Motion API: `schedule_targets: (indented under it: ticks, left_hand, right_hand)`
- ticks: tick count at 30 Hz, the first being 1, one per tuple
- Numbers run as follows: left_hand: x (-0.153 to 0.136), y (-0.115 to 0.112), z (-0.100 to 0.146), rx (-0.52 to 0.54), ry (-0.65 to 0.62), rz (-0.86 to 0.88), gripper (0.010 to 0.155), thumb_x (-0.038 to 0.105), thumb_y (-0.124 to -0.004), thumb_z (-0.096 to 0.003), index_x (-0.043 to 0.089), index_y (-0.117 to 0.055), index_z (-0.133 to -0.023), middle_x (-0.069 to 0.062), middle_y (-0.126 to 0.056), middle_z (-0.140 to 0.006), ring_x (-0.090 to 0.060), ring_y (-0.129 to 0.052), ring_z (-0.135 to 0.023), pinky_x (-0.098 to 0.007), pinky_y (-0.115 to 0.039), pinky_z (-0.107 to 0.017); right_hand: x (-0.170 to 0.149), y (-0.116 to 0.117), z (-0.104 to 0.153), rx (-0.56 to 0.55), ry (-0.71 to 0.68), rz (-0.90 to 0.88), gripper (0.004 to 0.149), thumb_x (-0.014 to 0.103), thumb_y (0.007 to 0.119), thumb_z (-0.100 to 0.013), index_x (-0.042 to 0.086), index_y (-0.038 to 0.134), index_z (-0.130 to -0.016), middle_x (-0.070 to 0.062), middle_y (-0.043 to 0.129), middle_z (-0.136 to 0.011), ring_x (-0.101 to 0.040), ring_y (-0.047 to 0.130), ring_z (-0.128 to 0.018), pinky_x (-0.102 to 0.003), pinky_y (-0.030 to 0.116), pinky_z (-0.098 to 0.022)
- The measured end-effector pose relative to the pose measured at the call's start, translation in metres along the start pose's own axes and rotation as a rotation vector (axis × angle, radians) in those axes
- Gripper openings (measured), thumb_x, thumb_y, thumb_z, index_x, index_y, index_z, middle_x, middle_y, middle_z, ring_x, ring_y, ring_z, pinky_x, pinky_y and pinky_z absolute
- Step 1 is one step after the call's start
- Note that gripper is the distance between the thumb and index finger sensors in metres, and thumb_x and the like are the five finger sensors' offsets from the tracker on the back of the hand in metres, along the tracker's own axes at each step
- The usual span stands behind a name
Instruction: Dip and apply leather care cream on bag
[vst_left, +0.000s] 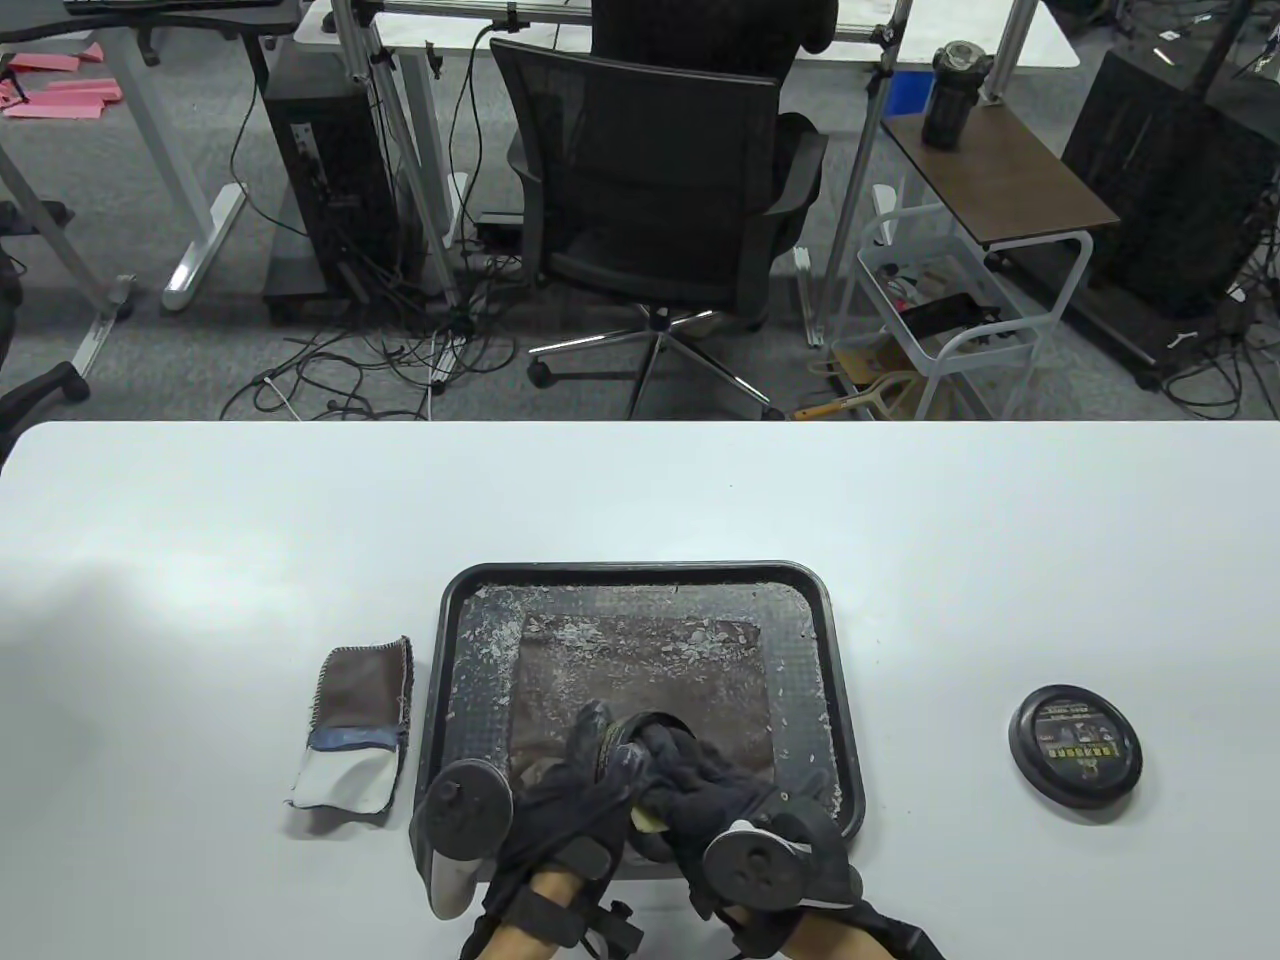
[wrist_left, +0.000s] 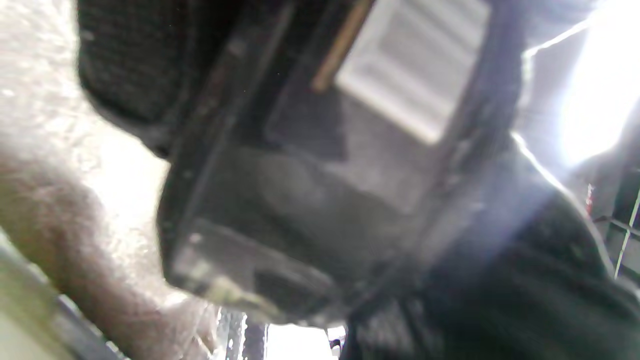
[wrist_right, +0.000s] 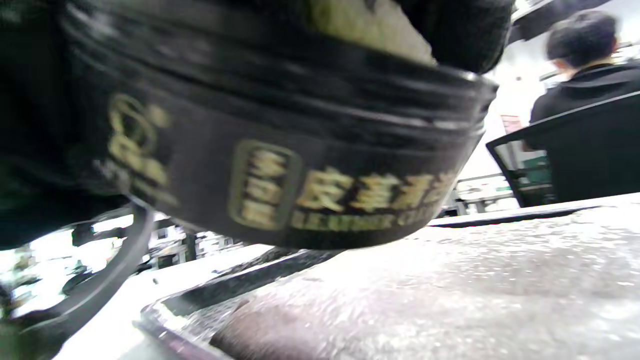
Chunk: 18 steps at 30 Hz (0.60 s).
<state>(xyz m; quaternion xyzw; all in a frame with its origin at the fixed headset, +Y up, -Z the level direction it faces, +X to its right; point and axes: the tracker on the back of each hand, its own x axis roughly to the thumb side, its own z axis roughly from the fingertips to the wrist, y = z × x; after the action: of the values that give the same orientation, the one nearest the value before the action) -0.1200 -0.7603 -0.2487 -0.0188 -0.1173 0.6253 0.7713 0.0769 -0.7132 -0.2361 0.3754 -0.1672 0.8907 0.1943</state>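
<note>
Black tray: one, holding one brown leather bag.
Cream jar: one; left hand fingers wrap it.
Right hand: fingers curled into jar, grip unclear.
Lid: one, on desk.
Cloth: one.

Office or lab workspace. Grey carpet floor with loose cables; mesh swivel chair occupied by a seated person at a desk; computer tower under an adjacent desk; aluminium frame legs; white wire cart; white table in foreground.
</note>
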Motion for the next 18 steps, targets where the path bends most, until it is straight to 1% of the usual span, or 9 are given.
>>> schedule_targets:
  ticks: [2, 4, 7, 9, 10, 11, 12, 13, 18]
  left_hand:
    - [-0.008, 0.003, -0.002, -0.033, 0.031, 0.091, 0.083, 0.059, -0.071, -0.0575, -0.005, -0.051, -0.106, -0.035, -0.077, -0.075, -0.049, -0.102, -0.041, -0.042, -0.093, -0.022]
    - [-0.013, 0.006, -0.003, -0.058, 0.054, 0.134, 0.082, 0.059, -0.071, -0.0577, -0.005, -0.051, -0.105, -0.035, -0.078, -0.075, -0.049, -0.102, -0.041, -0.042, -0.093, -0.022]
    - [-0.016, 0.005, -0.004, -0.059, 0.054, 0.157, 0.083, 0.059, -0.071, -0.0582, -0.004, -0.049, -0.107, -0.035, -0.077, -0.076, -0.049, -0.101, -0.043, -0.042, -0.092, -0.024]
    - [-0.010, 0.001, -0.003, -0.042, 0.041, 0.124, 0.083, 0.059, -0.071, -0.0583, -0.003, -0.047, -0.108, -0.035, -0.075, -0.078, -0.051, -0.099, -0.045, -0.043, -0.092, -0.026]
    - [-0.007, -0.001, -0.002, -0.035, 0.031, 0.089, 0.083, 0.059, -0.070, -0.0583, -0.002, -0.046, -0.109, -0.035, -0.074, -0.079, -0.051, -0.099, -0.047, -0.043, -0.092, -0.027]
    - [-0.002, -0.005, -0.001, -0.022, 0.005, 0.032, 0.083, 0.059, -0.070, -0.0586, -0.002, -0.044, -0.109, -0.034, -0.073, -0.081, -0.051, -0.099, -0.049, -0.043, -0.092, -0.029]
    - [0.001, -0.007, 0.000, -0.013, -0.005, 0.014, 0.083, 0.058, -0.070, -0.0585, -0.001, -0.043, -0.109, -0.035, -0.072, -0.082, -0.052, -0.098, -0.051, -0.044, -0.092, -0.030]
    - [0.005, -0.010, 0.001, -0.001, -0.009, -0.014, 0.083, 0.058, -0.071, -0.0581, -0.001, -0.042, -0.109, -0.035, -0.071, -0.082, -0.053, -0.097, -0.052, -0.045, -0.092, -0.031]
    - [0.012, -0.019, -0.001, -0.041, -0.051, -0.107, 0.084, 0.055, -0.073, -0.0575, -0.002, -0.040, -0.109, -0.037, -0.068, -0.084, -0.056, -0.095, -0.056, -0.048, -0.091, -0.033]
  right_hand:
    - [0.003, 0.001, 0.000, 0.020, -0.049, 0.000, 0.052, 0.023, 0.089, -0.038, 0.020, 0.081, -0.089, -0.013, 0.085, -0.092, -0.037, 0.087, -0.079, -0.048, 0.077, -0.054]
    - [0.004, 0.002, -0.001, 0.043, -0.080, -0.007, 0.052, 0.023, 0.089, -0.038, 0.021, 0.081, -0.089, -0.012, 0.085, -0.093, -0.037, 0.086, -0.080, -0.048, 0.076, -0.055]
    - [0.007, 0.002, -0.003, 0.049, -0.070, 0.029, 0.052, 0.022, 0.088, -0.038, 0.019, 0.080, -0.090, -0.014, 0.084, -0.093, -0.038, 0.086, -0.080, -0.049, 0.076, -0.055]
    - [0.012, 0.000, -0.005, 0.055, -0.017, 0.100, 0.051, 0.021, 0.088, -0.039, 0.019, 0.078, -0.089, -0.015, 0.085, -0.092, -0.038, 0.088, -0.079, -0.050, 0.078, -0.053]
    - [0.012, -0.001, -0.006, 0.056, 0.009, 0.118, 0.050, 0.021, 0.087, -0.039, 0.018, 0.078, -0.088, -0.014, 0.085, -0.092, -0.039, 0.089, -0.078, -0.049, 0.079, -0.053]
    - [0.012, -0.001, -0.006, 0.036, 0.064, 0.125, 0.050, 0.021, 0.087, -0.039, 0.016, 0.077, -0.088, -0.016, 0.086, -0.090, -0.040, 0.091, -0.076, -0.050, 0.080, -0.051]
    - [0.011, -0.002, -0.006, 0.029, 0.081, 0.123, 0.050, 0.021, 0.087, -0.039, 0.015, 0.077, -0.087, -0.017, 0.086, -0.090, -0.040, 0.092, -0.075, -0.051, 0.081, -0.049]
    - [0.008, -0.002, -0.006, 0.025, 0.131, 0.104, 0.049, 0.020, 0.087, -0.039, 0.012, 0.077, -0.087, -0.019, 0.087, -0.088, -0.042, 0.093, -0.073, -0.051, 0.082, -0.048]
    - [-0.005, -0.004, -0.003, 0.041, 0.282, 0.027, 0.049, 0.021, 0.087, -0.040, 0.009, 0.077, -0.086, -0.021, 0.088, -0.086, -0.041, 0.095, -0.070, -0.051, 0.084, -0.045]
